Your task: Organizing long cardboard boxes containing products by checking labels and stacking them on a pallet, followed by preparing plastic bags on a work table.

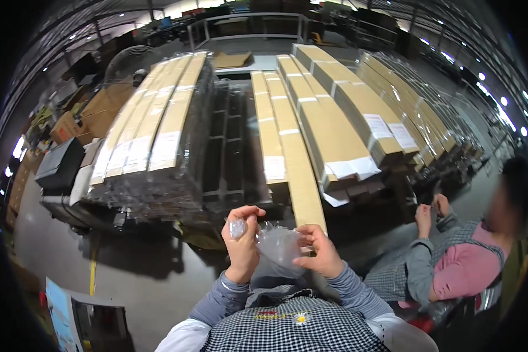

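Note:
A clear, crinkled plastic bag (280, 247) hangs between my hands in front of my checked apron. My left hand (241, 245) is closed, with a bunched wad of clear plastic (237, 228) showing between the fingers and the bag's left edge against it. Thumb and fingers of my right hand (320, 253) pinch the bag's right side. Whether the wad and the bag are one piece, I cannot tell. Just beyond my hands lies the near end of a long cardboard box (305, 202).
Long cardboard boxes (173, 126) wrapped in clear film are stacked at the left. More strapped long boxes (328, 132) with paper sheets on them lie ahead and right. A co-worker (466, 264) in pink and checks sits close on my right, hands raised. A fan (138, 75) stands far left.

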### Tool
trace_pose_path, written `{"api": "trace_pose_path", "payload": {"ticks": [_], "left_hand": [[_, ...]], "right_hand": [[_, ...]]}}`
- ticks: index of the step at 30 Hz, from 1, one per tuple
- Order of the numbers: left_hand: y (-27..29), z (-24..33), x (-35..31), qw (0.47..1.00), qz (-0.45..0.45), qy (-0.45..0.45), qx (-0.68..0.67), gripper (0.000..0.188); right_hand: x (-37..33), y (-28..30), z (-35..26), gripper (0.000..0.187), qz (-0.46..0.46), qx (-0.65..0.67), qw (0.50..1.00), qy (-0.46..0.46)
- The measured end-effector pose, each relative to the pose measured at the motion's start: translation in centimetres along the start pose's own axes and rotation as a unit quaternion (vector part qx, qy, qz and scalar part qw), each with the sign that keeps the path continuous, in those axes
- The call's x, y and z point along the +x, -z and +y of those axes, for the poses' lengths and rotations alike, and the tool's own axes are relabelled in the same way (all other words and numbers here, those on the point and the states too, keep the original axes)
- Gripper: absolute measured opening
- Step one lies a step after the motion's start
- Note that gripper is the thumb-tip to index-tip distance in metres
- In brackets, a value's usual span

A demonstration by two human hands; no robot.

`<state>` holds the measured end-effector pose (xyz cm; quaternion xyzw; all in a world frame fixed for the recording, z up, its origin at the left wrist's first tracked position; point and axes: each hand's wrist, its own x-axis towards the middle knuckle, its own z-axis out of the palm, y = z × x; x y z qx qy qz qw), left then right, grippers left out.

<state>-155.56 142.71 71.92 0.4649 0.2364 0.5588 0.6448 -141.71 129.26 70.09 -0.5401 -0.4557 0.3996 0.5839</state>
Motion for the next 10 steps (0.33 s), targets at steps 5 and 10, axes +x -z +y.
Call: {"api": "trace_pose_path", "payload": {"ticks": [5, 10], "left_hand": [[-3.2, -2.5, 0.4, 0.996, -0.075, 0.014, -0.044, 0.04], [-3.3, -3.5, 0.3, 0.966, -0.242, -0.061, 0.07, 0.091]], "right_hand": [[-1.4, 3.7, 3.4, 0.028, 0.121, 0.016, 0.992, -0.022], [0.4, 7.1, 1.6, 0.017, 0.191, -0.081, 0.966, 0.156]]}}
